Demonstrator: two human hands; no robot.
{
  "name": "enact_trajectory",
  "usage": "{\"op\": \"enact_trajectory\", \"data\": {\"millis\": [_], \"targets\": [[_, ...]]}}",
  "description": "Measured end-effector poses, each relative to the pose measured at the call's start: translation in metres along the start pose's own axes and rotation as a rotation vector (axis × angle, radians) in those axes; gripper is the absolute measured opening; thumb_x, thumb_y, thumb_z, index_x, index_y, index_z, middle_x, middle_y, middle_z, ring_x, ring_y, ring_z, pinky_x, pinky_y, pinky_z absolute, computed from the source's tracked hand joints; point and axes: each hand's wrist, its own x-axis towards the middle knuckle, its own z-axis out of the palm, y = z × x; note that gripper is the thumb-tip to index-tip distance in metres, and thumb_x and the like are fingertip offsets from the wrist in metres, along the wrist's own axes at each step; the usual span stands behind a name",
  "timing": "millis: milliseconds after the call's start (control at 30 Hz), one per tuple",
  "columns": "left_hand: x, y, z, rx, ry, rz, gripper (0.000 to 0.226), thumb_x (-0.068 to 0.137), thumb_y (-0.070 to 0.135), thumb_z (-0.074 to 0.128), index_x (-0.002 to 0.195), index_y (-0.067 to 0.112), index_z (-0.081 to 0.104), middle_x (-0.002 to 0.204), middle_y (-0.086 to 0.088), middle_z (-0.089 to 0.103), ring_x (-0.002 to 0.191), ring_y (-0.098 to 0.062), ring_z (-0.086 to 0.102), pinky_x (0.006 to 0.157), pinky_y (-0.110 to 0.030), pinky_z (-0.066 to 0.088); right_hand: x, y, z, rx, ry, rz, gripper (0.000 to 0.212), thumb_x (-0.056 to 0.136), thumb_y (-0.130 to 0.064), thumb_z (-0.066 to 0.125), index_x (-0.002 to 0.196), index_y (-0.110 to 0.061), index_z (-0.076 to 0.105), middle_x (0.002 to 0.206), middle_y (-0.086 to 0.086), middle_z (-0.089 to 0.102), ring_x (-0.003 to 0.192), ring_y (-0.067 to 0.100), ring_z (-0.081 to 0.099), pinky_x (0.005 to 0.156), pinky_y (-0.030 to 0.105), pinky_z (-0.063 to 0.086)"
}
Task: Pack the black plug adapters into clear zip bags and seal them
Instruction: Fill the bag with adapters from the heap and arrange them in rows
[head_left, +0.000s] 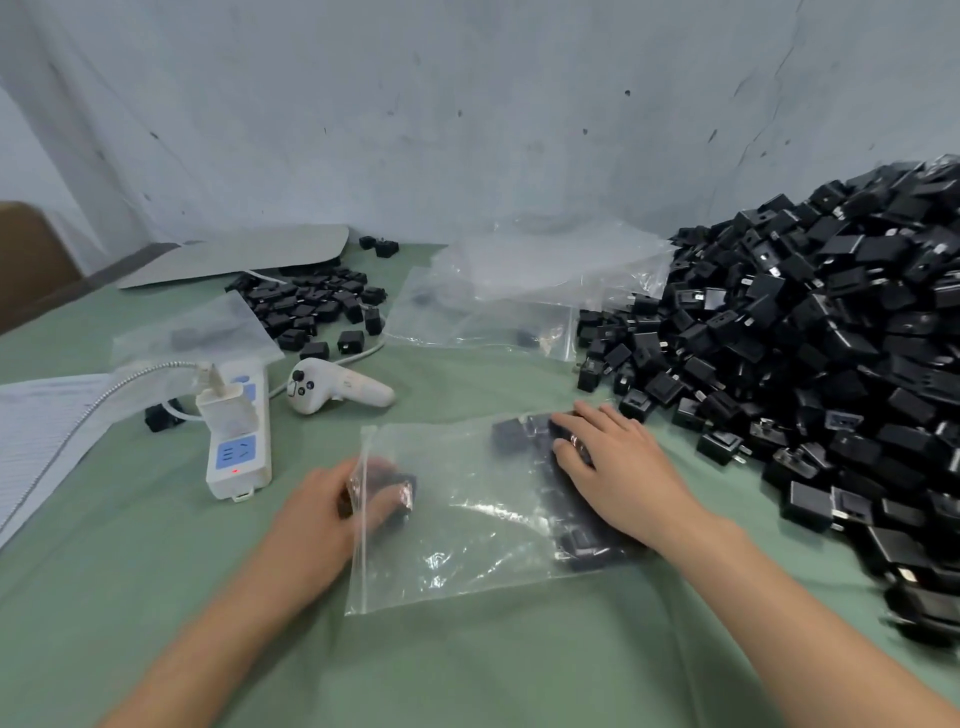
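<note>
Even, cool, diffuse light; I see only faint shadows. White glare streaks the clear zip bag (467, 525). The left hand (317, 514) is blurred, and the adapter pile (831, 338) smears toward the lower right edge, where wide-angle distortion bows the frame.

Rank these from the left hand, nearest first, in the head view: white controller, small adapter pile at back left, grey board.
1. The white controller, just beyond the left hand.
2. The small adapter pile, farther back, behind the controller.
3. The grey board, rearmost, at back left.
</note>
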Motion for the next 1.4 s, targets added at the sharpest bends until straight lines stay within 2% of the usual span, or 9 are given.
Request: {"op": "enact_trajectory", "data": {"millis": [167,300,567,767,967,1100,1267,1367,1400], "targets": [[-0.001,-0.01,-0.005,0.146,0.012,0.113,0.032,0.08,0.07,0.051,0.104,0.051,0.061,0.105,0.032,0.061,0.108,0.002,0.054,0.091,-0.026,0.045,0.001,0.001,0.001,0.003,-0.003,0.001,0.048,0.106,-0.046,0.03,0.153,-0.036,0.033,0.164,-0.006,0.023,0.153,0.018,0.014,0.122,0.036,0.008],[-0.017,-0.019,-0.015,0.287,-0.045,0.292,0.022,0.094,0.06,0.046,0.109,0.055,0.061,0.119,0.035,0.057,0.115,0.008,0.048,0.094,-0.008,0.034,0.001,0.001,0.002,-0.002,-0.003,-0.001,0.049,0.106,-0.046,0.029,0.153,-0.036,0.032,0.165,-0.006,0.023,0.152,0.018,0.014,0.122,0.036,0.007],[0.02,-0.01,0.005,0.309,-0.121,0.337,0.039,0.091,0.041,0.066,0.114,0.069,0.051,0.109,0.033,0.058,0.103,0.008,0.054,0.084,-0.012,0.041,0.0,0.0,0.003,0.006,0.007,-0.002,0.048,0.106,-0.044,0.03,0.152,-0.035,0.035,0.164,-0.006,0.025,0.151,0.016,0.015,0.122,0.034,0.006],[0.043,0.027,0.02,0.332,-0.114,0.578,0.026,0.086,0.044,0.062,0.095,0.023,0.073,0.087,0.023,0.061,0.075,0.003,0.055,0.082,-0.006,0.039,0.001,0.001,0.003,-0.002,0.011,-0.007,0.048,0.106,-0.044,0.029,0.153,-0.035,0.033,0.164,-0.006,0.024,0.152,0.017,0.015,0.122,0.035,0.006],[0.049,0.028,0.041,0.308,-0.117,0.582,0.027,0.083,0.044,0.074,0.108,0.037,0.067,0.097,0.039,0.059,0.1,0.021,0.054,0.087,0.004,0.033,0.0,0.001,0.003,-0.009,0.004,-0.009,0.048,0.106,-0.044,0.028,0.153,-0.035,0.032,0.164,-0.006,0.024,0.151,0.018,0.014,0.122,0.035,0.006],[0.062,0.012,0.063,0.29,-0.162,0.285,0.055,0.09,0.056,0.056,0.137,0.027,0.054,0.134,0.015,0.053,0.131,-0.011,0.048,0.101,-0.006,0.029,0.0,0.002,0.003,-0.004,-0.006,-0.009,0.049,0.106,-0.045,0.027,0.153,-0.034,0.031,0.164,-0.005,0.023,0.152,0.018,0.013,0.122,0.037,0.005],[0.065,0.02,0.069,0.198,-0.183,0.369,0.055,0.087,0.065,0.054,0.12,0.023,0.064,0.109,0.023,0.062,0.1,-0.006,0.057,0.08,-0.011,0.04,0.0,0.001,0.003,-0.01,-0.005,-0.009,0.049,0.106,-0.045,0.027,0.153,-0.034,0.032,0.164,-0.004,0.023,0.152,0.02,0.014,0.122,0.038,0.006],[0.064,0.026,0.067,0.107,-0.157,0.488,0.006,0.09,0.024,0.07,0.088,0.028,0.066,0.08,0.017,0.068,0.07,0.006,0.062,0.059,-0.008,0.043,0.001,0.002,0.004,-0.015,-0.014,-0.013,0.049,0.106,-0.044,0.026,0.154,-0.034,0.031,0.165,-0.004,0.022,0.152,0.02,0.013,0.122,0.039,0.006],[0.067,0.023,0.071,0.111,-0.182,0.474,0.018,0.09,0.013,0.071,0.088,0.028,0.061,0.083,0.022,0.067,0.071,0.012,0.059,0.058,-0.013,0.043,0.001,0.002,0.004,-0.017,-0.018,-0.013,0.049,0.106,-0.044,0.025,0.154,-0.033,0.03,0.165,-0.004,0.022,0.152,0.021,0.012,0.123,0.04,0.006]]}}
